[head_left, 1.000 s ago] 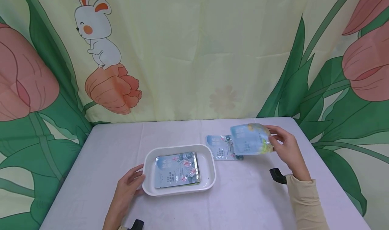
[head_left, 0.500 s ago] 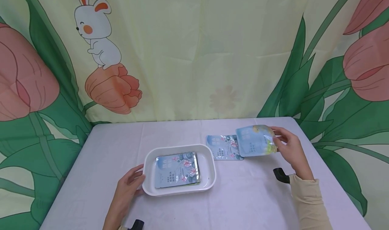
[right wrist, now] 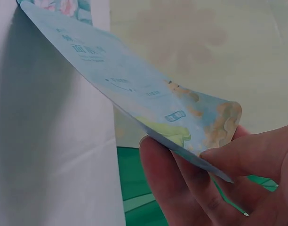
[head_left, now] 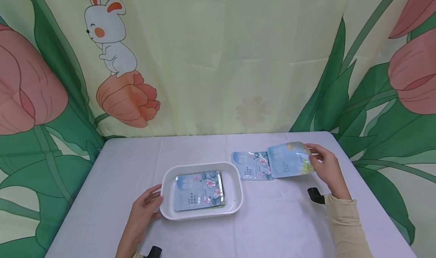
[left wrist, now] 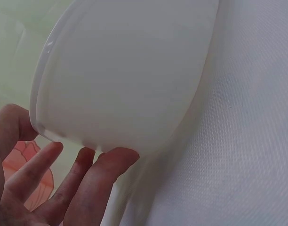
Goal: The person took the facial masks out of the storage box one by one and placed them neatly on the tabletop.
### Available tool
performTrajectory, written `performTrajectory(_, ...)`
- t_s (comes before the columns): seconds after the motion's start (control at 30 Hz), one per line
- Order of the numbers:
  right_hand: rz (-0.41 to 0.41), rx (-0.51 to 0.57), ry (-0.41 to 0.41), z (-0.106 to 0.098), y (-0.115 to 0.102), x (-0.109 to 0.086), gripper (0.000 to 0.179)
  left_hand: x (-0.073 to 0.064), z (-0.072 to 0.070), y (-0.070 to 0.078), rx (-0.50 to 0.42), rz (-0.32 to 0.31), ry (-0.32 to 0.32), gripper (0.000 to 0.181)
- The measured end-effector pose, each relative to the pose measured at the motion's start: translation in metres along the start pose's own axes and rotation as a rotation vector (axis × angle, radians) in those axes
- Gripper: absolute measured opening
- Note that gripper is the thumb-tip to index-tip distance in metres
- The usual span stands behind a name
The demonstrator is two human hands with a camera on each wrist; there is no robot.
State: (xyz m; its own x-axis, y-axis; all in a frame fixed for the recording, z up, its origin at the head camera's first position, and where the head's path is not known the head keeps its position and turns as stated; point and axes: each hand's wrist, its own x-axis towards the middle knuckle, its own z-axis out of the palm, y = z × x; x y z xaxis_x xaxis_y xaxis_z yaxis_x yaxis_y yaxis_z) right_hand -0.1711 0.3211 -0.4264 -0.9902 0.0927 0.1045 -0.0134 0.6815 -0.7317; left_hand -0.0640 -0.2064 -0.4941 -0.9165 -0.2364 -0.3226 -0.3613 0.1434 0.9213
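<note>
A pale blue face mask packet [head_left: 287, 160] with yellow-green print is pinched at its right end between the thumb and fingers of my right hand [head_left: 325, 169]. It tilts and bends in the right wrist view, its far end beside a second, flower-printed face mask packet [head_left: 250, 165] that lies flat on the table. My left hand [head_left: 144, 205] holds the left end of a white tray [head_left: 235, 190]. Fingertips [left wrist: 120, 154] press its outer wall in the left wrist view, and one digit goes behind the rim. Inside the tray lies a small stack of face mask packets [head_left: 197, 190], a flower-printed one on top.
A white cloth covers the table [head_left: 272, 227]. Behind it hangs a curtain [head_left: 204, 61] printed with tulips and a rabbit. Black wrist mounts show at the right wrist [head_left: 315, 195] and the left wrist [head_left: 154, 252].
My right hand has carried the pale blue packet to the right and slightly lower, uncovering more of the flower-printed packet. The left hand and tray stay in place.
</note>
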Motion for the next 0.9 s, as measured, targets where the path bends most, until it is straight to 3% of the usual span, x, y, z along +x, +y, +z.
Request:
performTrajectory(0.27, -0.021, -0.047, 0.029, 0.004, 0.007, 0.005, 0.039, 0.001, -0.001, -0.001, 0.001, -0.003, -0.007, 0.049)
performTrajectory(0.9, 0.070, -0.084, -0.011, 0.014, 0.031, 0.020, 0.044, 0.000, 0.000, 0.001, 0.000, -0.011, 0.006, 0.049)
